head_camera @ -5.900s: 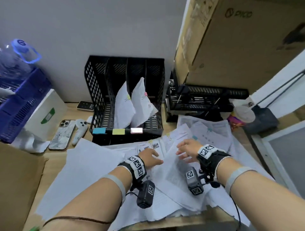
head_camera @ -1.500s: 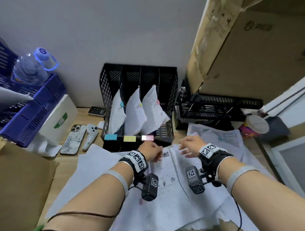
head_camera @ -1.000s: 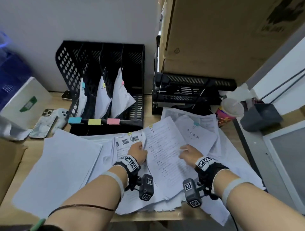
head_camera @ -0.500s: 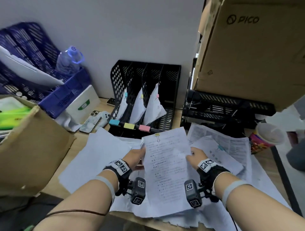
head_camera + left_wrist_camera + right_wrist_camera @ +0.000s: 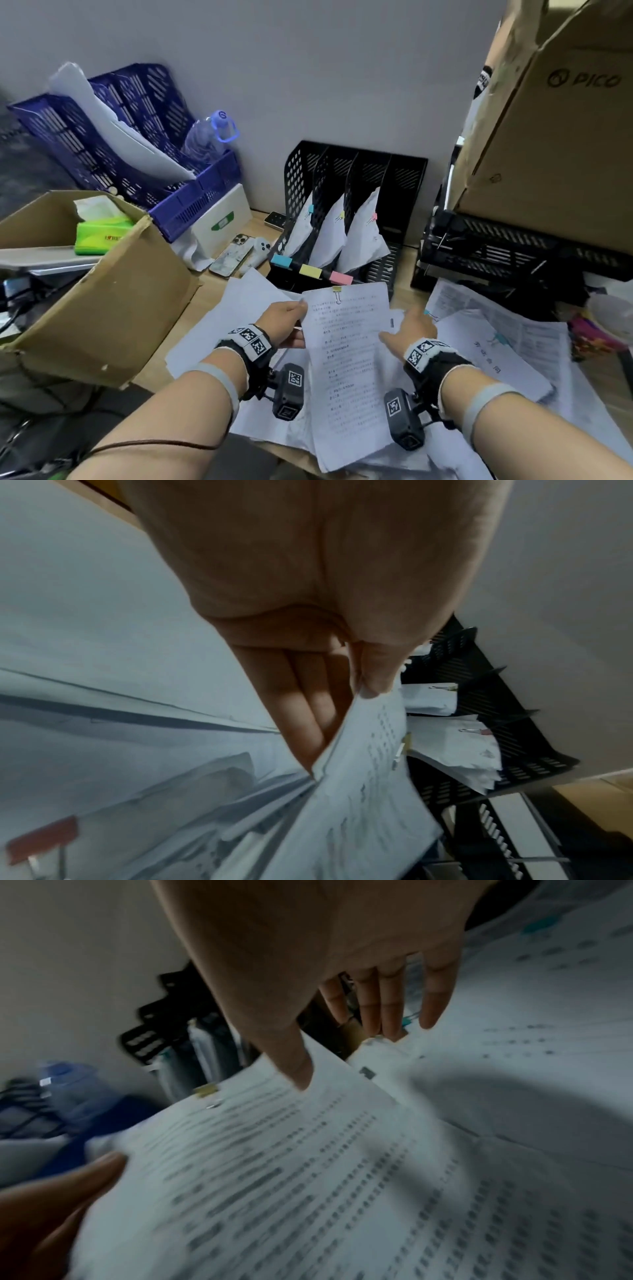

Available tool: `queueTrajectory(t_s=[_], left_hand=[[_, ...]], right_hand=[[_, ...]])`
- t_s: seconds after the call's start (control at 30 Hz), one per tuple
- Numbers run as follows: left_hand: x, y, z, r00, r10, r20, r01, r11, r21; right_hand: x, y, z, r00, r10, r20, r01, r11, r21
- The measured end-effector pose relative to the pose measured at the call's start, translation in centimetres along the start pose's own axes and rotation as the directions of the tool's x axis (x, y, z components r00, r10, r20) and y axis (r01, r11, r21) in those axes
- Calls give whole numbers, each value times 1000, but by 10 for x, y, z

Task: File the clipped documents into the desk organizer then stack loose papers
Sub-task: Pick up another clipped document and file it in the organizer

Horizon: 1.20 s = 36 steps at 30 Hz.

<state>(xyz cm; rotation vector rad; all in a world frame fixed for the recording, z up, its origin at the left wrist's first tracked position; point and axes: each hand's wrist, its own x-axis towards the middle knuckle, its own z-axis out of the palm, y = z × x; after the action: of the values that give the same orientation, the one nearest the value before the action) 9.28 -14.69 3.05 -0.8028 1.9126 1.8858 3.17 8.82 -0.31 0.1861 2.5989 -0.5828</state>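
Bench (image 5: 205,301) littered with loose papers (image 5: 507,346). My left hand (image 5: 286,323) pinches the yellow-clipped document (image 5: 346,356) at its left edge, raised before the black organizer (image 5: 404,192). My right hand (image 5: 412,330): fingers (image 5: 435,1007) straight, spread, clamped on nothing, thumb over the document's right edge.

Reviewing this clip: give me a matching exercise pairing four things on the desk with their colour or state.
Things:
1. left hand
2. right hand
3. clip on held document
4. left slot label on organizer

States:
A. yellow
B. blue
C. pinches the document's edge
D. fingers straight over the papers

Pairs: 1-C, 2-D, 3-A, 4-B
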Motion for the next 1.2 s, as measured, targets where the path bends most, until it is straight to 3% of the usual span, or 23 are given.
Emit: queueTrajectory(t_s=[0.07,0.13,0.17,0.2,0.27,0.33,0.43,0.5,0.57,0.63,0.73,0.8,0.93,1.03,1.2], left_hand=[[1,10,4,999,35,39,-36,999,4],[2,24,14,994,72,85,-75,997,24],[1,32,19,990,81,112,-84,996,24],[3,39,25,986,85,143,-88,996,20],[5,55,35,974,89,211,-94,995,13],[7,70,40,954,100,282,-114,993,31],[16,87,38,916,148,373,-187,980,70],[26,93,35,918,221,330,-278,951,134],[43,95,31,909,339,242,-400,871,284],[64,91,29,883,399,247,-468,728,501],[89,82,27,917,298,265,-393,566,724],[99,80,22,933,296,205,-342,551,761],[111,93,0,946,323,30,-236,622,747],[119,102,-20,942,335,32,-246,620,745],[127,107,-44,907,401,132,-378,633,676]], right_hand=[[-13,-18,2,981,-81,174,75,996,41],[-28,-38,4,889,-114,444,22,978,208],[-33,-48,7,860,-154,487,19,962,271],[-34,-57,11,870,-214,444,87,953,289],[-32,-67,18,937,-254,240,193,949,251],[-28,-70,12,984,-151,96,119,953,280],[-25,-66,-15,998,-58,-23,62,956,286],[-24,-65,-37,996,2,-84,30,927,374],[-22,-66,-58,988,57,-144,21,872,490],[-26,-70,-79,973,108,-206,37,802,596],[-41,-83,-110,952,152,-265,86,701,708],[-52,-95,-127,948,124,-294,141,663,735],[-61,-123,-141,954,-26,-299,257,583,771],[-46,-142,-132,969,-71,-235,235,543,806],[-12,-176,-107,992,-127,-9,90,649,756]])
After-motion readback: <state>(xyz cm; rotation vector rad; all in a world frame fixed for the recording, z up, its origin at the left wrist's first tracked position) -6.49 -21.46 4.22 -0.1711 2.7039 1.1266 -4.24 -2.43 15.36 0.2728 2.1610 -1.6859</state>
